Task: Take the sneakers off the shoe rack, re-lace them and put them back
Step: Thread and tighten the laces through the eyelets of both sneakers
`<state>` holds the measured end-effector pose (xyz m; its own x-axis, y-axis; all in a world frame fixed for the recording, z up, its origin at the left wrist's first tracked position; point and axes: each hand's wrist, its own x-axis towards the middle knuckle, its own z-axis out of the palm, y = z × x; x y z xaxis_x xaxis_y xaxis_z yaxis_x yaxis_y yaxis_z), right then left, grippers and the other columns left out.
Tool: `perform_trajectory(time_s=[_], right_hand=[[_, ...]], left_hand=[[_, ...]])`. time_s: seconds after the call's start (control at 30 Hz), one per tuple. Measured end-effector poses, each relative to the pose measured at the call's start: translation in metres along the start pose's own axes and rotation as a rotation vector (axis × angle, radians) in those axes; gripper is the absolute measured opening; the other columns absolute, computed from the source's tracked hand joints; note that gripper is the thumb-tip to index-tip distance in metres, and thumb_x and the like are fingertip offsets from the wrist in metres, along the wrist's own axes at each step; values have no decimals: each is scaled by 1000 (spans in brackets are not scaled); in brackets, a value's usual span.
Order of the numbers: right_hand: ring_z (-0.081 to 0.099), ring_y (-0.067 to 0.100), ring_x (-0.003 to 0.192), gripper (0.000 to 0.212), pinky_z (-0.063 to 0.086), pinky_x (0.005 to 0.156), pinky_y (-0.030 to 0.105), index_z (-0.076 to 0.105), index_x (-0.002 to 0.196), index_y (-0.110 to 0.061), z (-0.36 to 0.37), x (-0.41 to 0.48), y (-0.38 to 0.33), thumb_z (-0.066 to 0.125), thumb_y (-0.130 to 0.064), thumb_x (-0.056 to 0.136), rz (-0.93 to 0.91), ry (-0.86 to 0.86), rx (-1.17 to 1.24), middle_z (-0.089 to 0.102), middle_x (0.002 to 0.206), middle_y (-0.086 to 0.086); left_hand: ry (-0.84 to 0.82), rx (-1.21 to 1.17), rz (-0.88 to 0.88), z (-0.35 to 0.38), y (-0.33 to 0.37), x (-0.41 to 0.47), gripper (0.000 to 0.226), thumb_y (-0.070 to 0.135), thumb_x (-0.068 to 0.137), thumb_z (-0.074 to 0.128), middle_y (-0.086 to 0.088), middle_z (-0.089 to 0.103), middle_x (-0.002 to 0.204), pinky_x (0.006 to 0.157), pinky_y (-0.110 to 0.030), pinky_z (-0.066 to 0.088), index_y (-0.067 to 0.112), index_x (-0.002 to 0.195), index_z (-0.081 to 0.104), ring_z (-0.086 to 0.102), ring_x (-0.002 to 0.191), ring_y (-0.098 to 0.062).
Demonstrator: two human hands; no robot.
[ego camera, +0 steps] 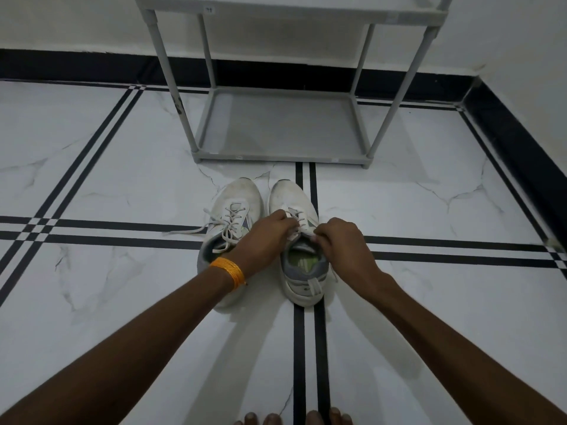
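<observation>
Two white sneakers stand side by side on the tiled floor, toes toward the rack. The left sneaker (pixel 237 199) has loose laces, one end trailing out to the left on the floor. The right sneaker (pixel 302 271) shows its grey collar and green insole. My left hand (pixel 265 237), with an orange band on the wrist, pinches the lace near the top eyelets of the right sneaker. My right hand (pixel 340 240) grips the lace on the shoe's other side, by the tongue. The grey shoe rack (pixel 282 127) stands just beyond the sneakers, its bottom shelf bare.
White marble-look floor with black double lines. A black skirting board runs along the white back wall and the right wall, forming a corner at the far right. My toes (pixel 291 418) show at the bottom edge.
</observation>
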<state>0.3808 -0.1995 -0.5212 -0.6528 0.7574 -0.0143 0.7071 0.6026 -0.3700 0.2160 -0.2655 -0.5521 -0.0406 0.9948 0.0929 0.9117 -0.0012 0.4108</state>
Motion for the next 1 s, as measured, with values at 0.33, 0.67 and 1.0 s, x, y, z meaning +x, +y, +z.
perform_trajectory(time_s=[0.33,0.67,1.0], right_hand=[[64,20,72,19,53,71,31,75,90,-6,8,-5,7,60,-16,93,64,226,196,74,83,11],[58,13,65,18,41,67,21,77,88,-7,15,-8,5,65,-20,90,159,260,250,75,80,9],[70,19,67,26,58,58,34,65,104,-21,-13,4,17,67,-37,84,347,-84,526,72,86,3]], left_hand=[[59,430,288,-10,8,-6,11,8,81,70,-15,61,78,52,-35,44,3,86,62,56,62,-27],[33,392,232,-8,9,-7,8,8,84,66,-17,64,83,52,-31,33,3,90,63,58,63,-28],[135,38,-161,-45,5,-17,34,17,92,53,-9,55,121,75,-30,44,12,125,57,59,100,-24]])
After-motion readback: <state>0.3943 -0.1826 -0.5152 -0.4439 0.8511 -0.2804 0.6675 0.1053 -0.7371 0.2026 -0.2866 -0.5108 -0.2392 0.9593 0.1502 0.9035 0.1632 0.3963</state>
